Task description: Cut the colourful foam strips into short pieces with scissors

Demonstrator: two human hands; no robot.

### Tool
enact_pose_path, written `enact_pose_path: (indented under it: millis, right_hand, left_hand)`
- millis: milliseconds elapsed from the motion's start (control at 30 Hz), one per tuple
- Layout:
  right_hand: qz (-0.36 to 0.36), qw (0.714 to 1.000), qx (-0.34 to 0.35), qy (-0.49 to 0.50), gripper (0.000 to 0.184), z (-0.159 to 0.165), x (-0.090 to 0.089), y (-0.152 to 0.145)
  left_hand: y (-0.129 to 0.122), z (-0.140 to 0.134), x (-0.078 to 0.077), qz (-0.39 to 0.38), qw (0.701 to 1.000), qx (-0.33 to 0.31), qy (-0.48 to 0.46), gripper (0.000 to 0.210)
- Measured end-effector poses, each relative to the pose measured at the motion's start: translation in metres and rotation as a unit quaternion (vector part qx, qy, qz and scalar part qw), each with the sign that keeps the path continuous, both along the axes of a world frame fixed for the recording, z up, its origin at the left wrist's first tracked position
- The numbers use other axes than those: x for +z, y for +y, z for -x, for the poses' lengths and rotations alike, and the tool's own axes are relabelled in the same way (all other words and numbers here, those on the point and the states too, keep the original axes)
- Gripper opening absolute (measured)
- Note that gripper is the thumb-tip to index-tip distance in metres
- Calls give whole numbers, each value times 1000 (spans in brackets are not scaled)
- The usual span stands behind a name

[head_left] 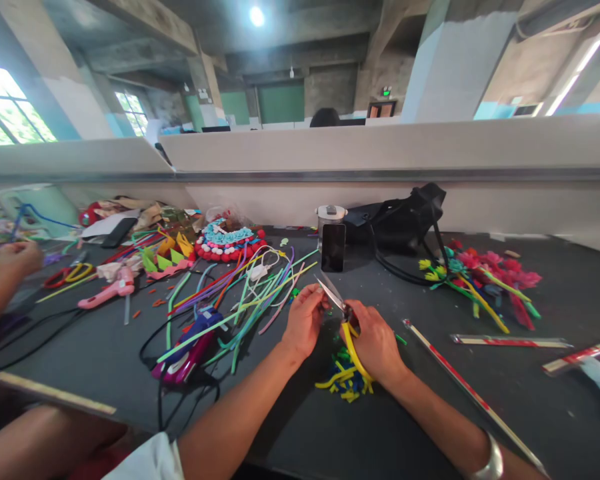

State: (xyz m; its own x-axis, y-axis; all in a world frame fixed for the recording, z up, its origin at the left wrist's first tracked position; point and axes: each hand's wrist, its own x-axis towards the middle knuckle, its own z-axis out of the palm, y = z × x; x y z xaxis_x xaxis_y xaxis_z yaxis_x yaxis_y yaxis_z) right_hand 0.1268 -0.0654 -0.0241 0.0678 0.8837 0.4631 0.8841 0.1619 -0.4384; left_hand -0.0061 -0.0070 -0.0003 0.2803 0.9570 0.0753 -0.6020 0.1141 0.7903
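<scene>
My right hand grips a pair of scissors with yellow handles, the blades parted and pointing up and left. Close by the blades, my left hand has its fingertips pinched together; whatever they hold is too small to make out. Below both hands lies a pile of short cut pieces in yellow, blue and green. Left of my left hand, long pipe cleaners in several colours are spread over the dark table.
A phone leans against a lidded cup, beside a black bag. Fuzzy flowers and wrapped sticks lie right. Purple and pink glue guns trail cords left. Another person's hand works far left.
</scene>
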Motion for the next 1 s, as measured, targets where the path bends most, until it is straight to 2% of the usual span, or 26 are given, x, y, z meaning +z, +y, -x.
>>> enact_pose_path:
  millis: [133,300,500,700,767,833,933,1000]
  right_hand:
    - [8,1000,-6,18,34,-2,-1,2]
    - [-55,993,12,104,33,-6,-1,5]
    - [-67,977,110,169,26,0,0,-1]
    - [-122,959,241,90,32,2,6,-11]
    - [-128,949,284,49,34,2,9,-13]
    - [-143,955,258,15,36,0,12,-13]
    - [-153,981,124,0,35,-6,16,-8]
    - [-130,991,32,-3,35,-11,15,-3]
  left_hand:
    - [-2,-3,0,13,1000,-1,11,16]
    - [-4,-8,-3,46,999,11,24,16]
    - [1,-10,-5,24,999,-4,47,15]
    - [38,-11,-5,72,995,65,35,17]
    - [45,-14,-5,93,993,70,12,17]
    - [44,-18,-7,111,992,59,-20,19]
    - [34,-23,-11,114,992,18,-59,23]
    - [26,-23,-12,91,993,-10,-71,21]
